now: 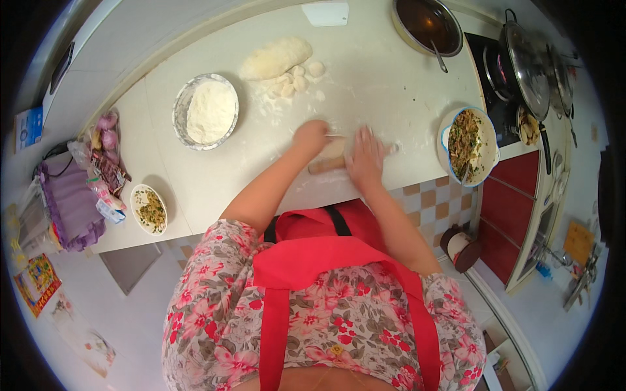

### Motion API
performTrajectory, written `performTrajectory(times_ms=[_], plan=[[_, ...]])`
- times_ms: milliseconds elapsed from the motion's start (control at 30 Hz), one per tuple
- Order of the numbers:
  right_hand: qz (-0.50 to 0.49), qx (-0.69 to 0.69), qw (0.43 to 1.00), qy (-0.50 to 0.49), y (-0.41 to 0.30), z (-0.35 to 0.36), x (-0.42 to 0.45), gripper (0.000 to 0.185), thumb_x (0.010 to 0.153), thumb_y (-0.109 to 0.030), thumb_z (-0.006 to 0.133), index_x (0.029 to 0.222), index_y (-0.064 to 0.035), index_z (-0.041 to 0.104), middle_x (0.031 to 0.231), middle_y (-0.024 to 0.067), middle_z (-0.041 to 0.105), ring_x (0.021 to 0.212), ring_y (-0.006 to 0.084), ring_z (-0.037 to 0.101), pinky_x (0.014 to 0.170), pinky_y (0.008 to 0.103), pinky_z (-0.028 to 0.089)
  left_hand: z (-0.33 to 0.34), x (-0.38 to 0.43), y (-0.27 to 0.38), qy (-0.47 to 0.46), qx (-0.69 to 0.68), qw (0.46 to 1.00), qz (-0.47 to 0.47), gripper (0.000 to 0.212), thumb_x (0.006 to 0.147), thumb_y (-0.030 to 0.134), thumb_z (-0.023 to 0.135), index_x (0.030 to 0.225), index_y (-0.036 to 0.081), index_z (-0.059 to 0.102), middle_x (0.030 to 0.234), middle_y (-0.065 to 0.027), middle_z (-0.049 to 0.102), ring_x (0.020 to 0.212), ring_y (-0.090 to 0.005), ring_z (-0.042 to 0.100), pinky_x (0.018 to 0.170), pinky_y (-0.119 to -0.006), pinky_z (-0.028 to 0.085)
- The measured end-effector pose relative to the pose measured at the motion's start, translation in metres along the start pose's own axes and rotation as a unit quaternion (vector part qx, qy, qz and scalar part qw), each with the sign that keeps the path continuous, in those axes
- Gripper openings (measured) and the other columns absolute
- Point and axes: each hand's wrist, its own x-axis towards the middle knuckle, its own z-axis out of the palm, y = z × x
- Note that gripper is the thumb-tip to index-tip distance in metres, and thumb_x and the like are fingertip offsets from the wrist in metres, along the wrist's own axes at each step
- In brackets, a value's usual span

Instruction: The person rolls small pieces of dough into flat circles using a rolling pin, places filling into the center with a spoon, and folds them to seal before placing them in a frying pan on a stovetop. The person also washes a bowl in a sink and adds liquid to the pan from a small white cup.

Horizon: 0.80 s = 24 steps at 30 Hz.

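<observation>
My right hand lies flat, fingers apart, on a wooden rolling pin on the floured counter. To its left, my left hand is closed on the edge of a thin dough round, partly hidden by the pin and blurred. Beyond my hands sit a large dough lump and several small dough pieces, with one flattened round piece beside them. A metal bowl of flour stands to the left of them.
At right stand a white pot of chopped filling, a bowl of dark liquid with a spoon, and a wok on the gas stove. A small dish of filling and bagged onions are at left. A white board lies far back.
</observation>
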Motion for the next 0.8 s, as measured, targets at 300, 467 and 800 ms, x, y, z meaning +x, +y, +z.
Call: performTrajectory(times_ms=[300, 467, 800], plan=[[0.001, -0.007, 1.000, -0.010, 0.004, 0.004, -0.007, 0.068, 0.083, -0.029, 0.059, 0.140, -0.0011, 0.034, 0.150, 0.0149, 0.027, 0.139, 0.0290, 0.025, 0.113, 0.0482, 0.016, -0.012, -0.011, -0.048, 0.116, -0.230, 0.959, -0.118, 0.026, 0.071, 0.015, 0.072, 0.093, 0.002, 0.068, 0.082, -0.0140, 0.068, 0.079, -0.0270, 0.065, 0.072, -0.036, 0.050], [0.001, -0.006, 0.999, 0.049, -0.008, -0.001, 0.067, 0.068, 0.084, -0.027, 0.059, 0.140, 0.0004, 0.033, 0.150, 0.0164, 0.027, 0.138, 0.0303, 0.026, 0.112, 0.0460, 0.020, 0.009, -0.023, 0.000, 0.045, -0.050, 0.994, -0.085, 0.028, 0.071, 0.016, 0.069, 0.097, 0.003, 0.069, 0.085, -0.0166, 0.068, 0.076, -0.0295, 0.065, 0.070, -0.037, 0.050], [-0.018, -0.028, 0.999, -0.026, -0.009, -0.002, -0.012, 0.065, 0.088, -0.028, 0.055, 0.141, 0.0010, 0.032, 0.150, 0.0185, 0.026, 0.138, 0.0308, 0.026, 0.111, 0.0461, 0.023, -0.009, -0.007, -0.010, 0.031, -0.203, 0.968, -0.145, 0.017, 0.073, 0.010, 0.067, 0.087, 0.002, 0.062, 0.085, -0.0137, 0.066, 0.080, -0.0265, 0.064, 0.072, -0.034, 0.049]])
